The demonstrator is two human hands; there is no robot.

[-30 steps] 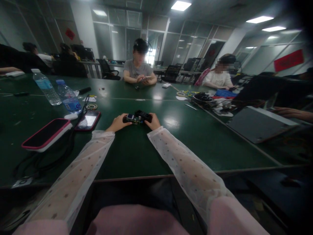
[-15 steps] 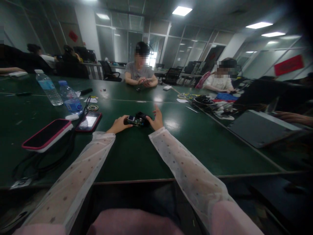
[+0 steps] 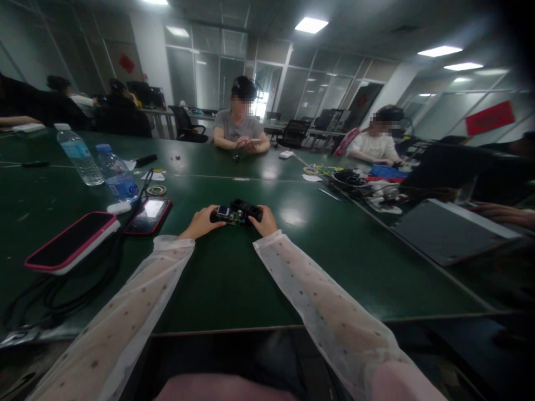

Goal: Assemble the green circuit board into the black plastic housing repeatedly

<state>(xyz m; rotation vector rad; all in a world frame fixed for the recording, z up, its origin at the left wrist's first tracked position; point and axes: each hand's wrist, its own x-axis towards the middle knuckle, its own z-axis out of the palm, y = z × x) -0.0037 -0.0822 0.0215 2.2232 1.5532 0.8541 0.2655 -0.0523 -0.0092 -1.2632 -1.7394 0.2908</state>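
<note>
Just above the green table (image 3: 217,278), my left hand (image 3: 202,222) pinches the left end of a small green circuit board (image 3: 234,219) that carries a little square screen (image 3: 223,210). My right hand (image 3: 266,222) is closed around the right end of a black plastic case (image 3: 246,208), its thumb on the near side. Board and case lie close against each other, the case slightly behind; whether they are joined I cannot tell. My fingers behind both pieces are hidden.
To my left are a phone (image 3: 149,216), a pink-edged device (image 3: 73,239) with black cords, and two water bottles (image 3: 118,177) (image 3: 79,155). A grey laptop (image 3: 449,231) and tangled cables (image 3: 349,178) sit at right. One person (image 3: 240,125) sits opposite.
My right hand's raised fingers have come down and wrapped round the black case. The board stays in my left hand. The whole view has tipped slightly upward.
</note>
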